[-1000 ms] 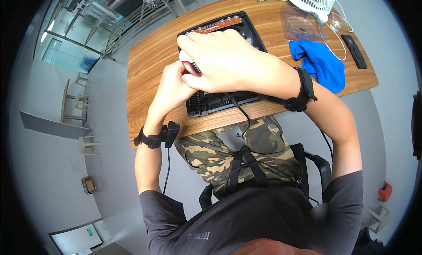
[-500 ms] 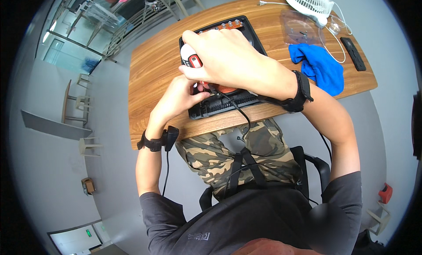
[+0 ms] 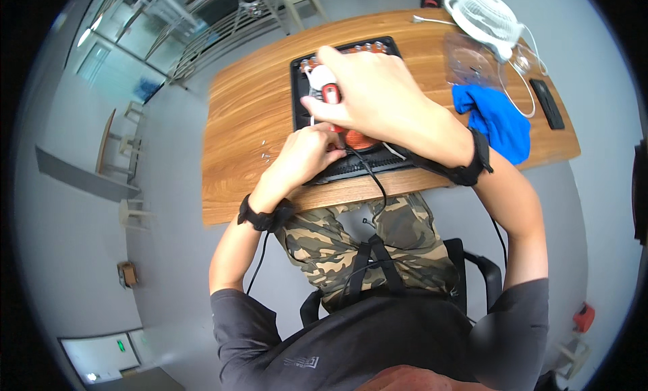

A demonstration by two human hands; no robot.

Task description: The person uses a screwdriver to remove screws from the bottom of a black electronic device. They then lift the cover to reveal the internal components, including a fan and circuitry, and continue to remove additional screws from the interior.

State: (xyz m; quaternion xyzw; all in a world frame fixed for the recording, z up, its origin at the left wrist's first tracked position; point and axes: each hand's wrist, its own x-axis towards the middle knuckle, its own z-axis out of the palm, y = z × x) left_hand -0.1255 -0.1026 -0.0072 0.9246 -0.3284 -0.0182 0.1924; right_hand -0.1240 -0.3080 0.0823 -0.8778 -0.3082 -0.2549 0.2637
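On the table lies an opened black appliance case (image 3: 298, 101) with an orange-red coil (image 3: 361, 140) inside and a row of round parts on an orange strip (image 3: 371, 47) along its far side. My right hand (image 3: 378, 87) is wrapped round a screwdriver (image 3: 331, 93) with a red and black handle and a white rounded end, held steeply over the case. Its tip is hidden by my fingers. My left hand (image 3: 309, 151) is closed beside the screwdriver's lower end, near the coil's left side. Whatever its fingertips hold is hidden.
Small loose screws (image 3: 265, 155) lie left of my left hand. To the right are a blue cloth (image 3: 496, 124), a clear plastic bag (image 3: 466, 57), a black bar-shaped object (image 3: 547, 104) and a white fan (image 3: 482, 16) with its cord. A black cable (image 3: 372, 172) hangs over the table's near edge.
Both hands have moved slightly right over the case, the screwdriver with them. Loose screws now show left of my left hand. The whole view has also shifted a little.
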